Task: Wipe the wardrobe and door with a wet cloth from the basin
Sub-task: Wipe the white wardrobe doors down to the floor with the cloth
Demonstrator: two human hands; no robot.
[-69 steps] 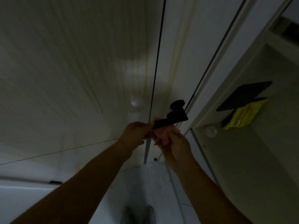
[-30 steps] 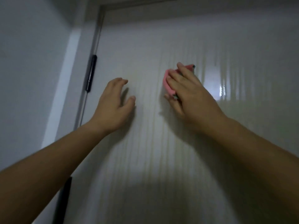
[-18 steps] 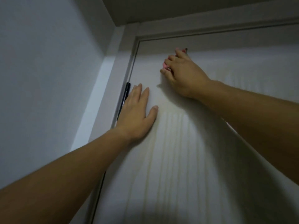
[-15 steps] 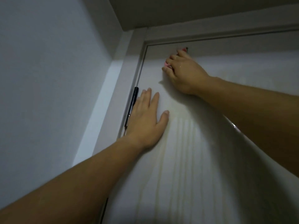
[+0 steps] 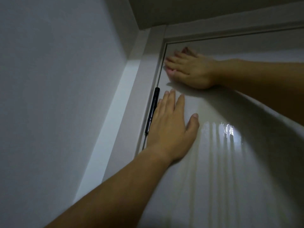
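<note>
The white door [image 5: 222, 170] fills the right of the head view, glossy with wet streaks. My right hand [image 5: 189, 69] lies flat against the door's top left corner, fingers stretched toward the frame, pressing the pink cloth [image 5: 185, 49]. Only a small pink edge of the cloth shows above the fingers. My left hand [image 5: 171, 127] rests flat on the door just below, fingers straight and pointing up, beside the hinge.
A black hinge [image 5: 152, 111] runs along the door's left edge next to my left hand. The white door frame [image 5: 144, 76] borders the door on the left and top. A plain wall [image 5: 57, 96] stands left and the ceiling [image 5: 197, 9] above.
My right hand has slid the cloth left along the top of the door to the corner by the frame. My left hand stays flat on the door near the hinge.
</note>
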